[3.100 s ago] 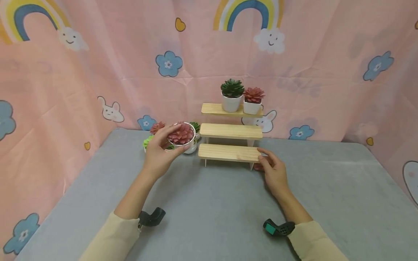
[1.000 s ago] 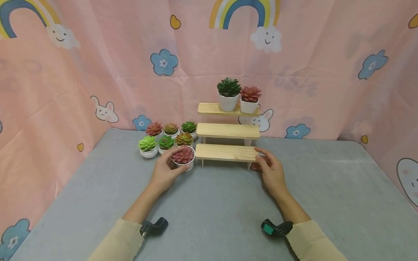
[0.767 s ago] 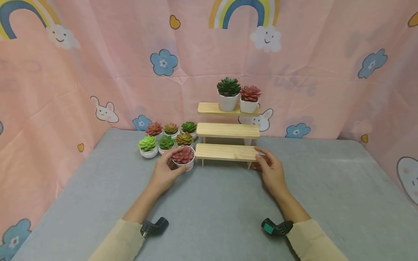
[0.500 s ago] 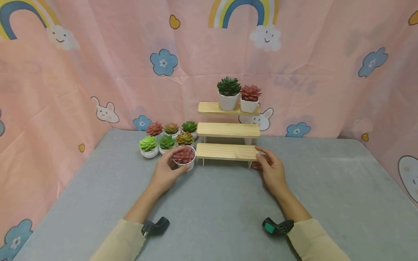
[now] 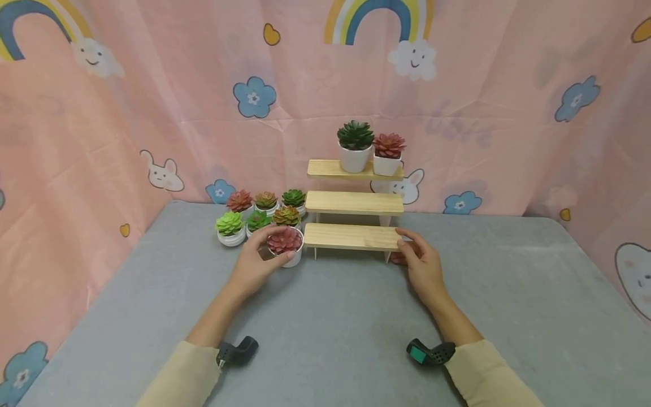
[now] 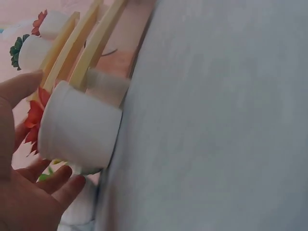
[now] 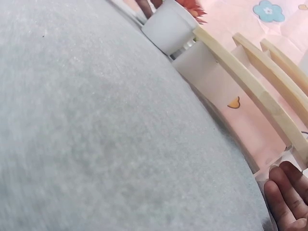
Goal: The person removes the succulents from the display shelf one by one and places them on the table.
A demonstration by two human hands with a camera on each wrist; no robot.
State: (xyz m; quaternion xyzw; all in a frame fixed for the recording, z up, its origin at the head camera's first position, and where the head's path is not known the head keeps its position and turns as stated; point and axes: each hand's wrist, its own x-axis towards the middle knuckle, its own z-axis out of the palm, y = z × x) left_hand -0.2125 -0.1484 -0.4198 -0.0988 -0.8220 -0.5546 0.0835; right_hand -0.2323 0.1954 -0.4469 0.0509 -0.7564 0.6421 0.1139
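Note:
A dusky-red succulent in a round white pot [image 5: 292, 259] stands on the table, just left of the lowest step. My left hand [image 5: 252, 264] is around its left side, fingers spread and loose. In the left wrist view the fingers lie apart from the white pot wall [image 6: 82, 127]. On the three-tier wooden stand [image 5: 353, 236], my right hand [image 5: 424, 270] grips the right end of the bottom step; some fingertips are under it by the support. A dark green succulent [image 5: 355, 138] and a red succulent [image 5: 389, 147] sit on the top step.
Several small potted succulents cluster left of the stand, among them a bright green one [image 5: 230, 225] and a reddish one [image 5: 239, 200]. A grey table [image 5: 335, 328] spreads in front. Behind it hangs a pink printed cloth [image 5: 203, 102].
The red succulent came down from in front of the cluster onto the table beside the bottom step. Just now my left hand has loosened and shifted slightly left. My right hand stays on the stand.

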